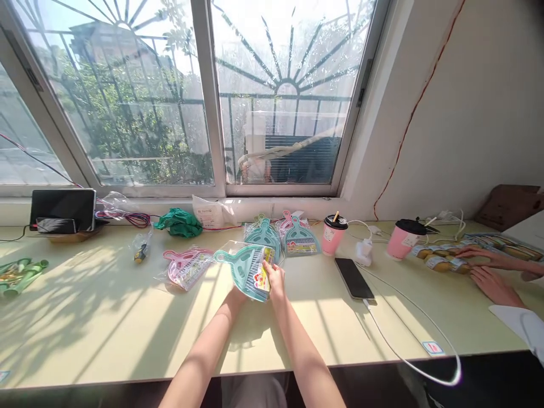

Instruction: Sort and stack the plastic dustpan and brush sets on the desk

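Note:
A mint-green mini dustpan and brush set in clear wrapping is held tilted above the table, its handle pointing left. My right hand grips its right edge, the thumb on the yellow printed label. Behind the lower part of the set goes my left hand; its fingers are hidden. To the left lies a pink dustpan set, also wrapped. Further back are another green dustpan set, partly covered by the held one, and a blue-green set with a pink one behind it.
A phone with a white cable lies right of my hands, near pink cups and a charger. A screwdriver, green cloth and tablet are left. Another person's hands touch yellowish packs at far right.

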Demonstrator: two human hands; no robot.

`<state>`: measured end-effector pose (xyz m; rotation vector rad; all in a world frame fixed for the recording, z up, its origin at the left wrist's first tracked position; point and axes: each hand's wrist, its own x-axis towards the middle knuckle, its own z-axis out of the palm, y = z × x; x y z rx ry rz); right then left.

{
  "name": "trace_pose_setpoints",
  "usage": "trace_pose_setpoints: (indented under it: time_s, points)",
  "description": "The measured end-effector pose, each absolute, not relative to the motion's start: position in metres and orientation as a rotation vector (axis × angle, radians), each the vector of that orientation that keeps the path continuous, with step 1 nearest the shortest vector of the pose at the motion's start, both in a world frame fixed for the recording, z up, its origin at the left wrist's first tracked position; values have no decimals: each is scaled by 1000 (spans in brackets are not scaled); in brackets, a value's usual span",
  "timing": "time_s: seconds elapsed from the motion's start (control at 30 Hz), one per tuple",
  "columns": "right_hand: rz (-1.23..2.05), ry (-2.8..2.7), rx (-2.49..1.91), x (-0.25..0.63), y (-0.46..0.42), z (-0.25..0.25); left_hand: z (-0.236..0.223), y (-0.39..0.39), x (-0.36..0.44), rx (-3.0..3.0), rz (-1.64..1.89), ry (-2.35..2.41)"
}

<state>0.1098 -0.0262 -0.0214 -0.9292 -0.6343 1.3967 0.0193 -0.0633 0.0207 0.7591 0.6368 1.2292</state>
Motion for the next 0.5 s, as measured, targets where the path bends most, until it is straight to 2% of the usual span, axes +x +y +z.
trace_pose_setpoints:
  time_s: [0.17, 0.33, 0.5]
  points:
    - [1281, -380, -902, 114, -21, -27, 16, -54, -9, 722, 1556, 843]
    - [1251, -321, -958, 122, -22, -22, 27, -45, -13, 966, 1612, 1064]
    - [1221, -329, -956, 124, -26, -22, 9, -37, 9, 950, 1734, 1199]
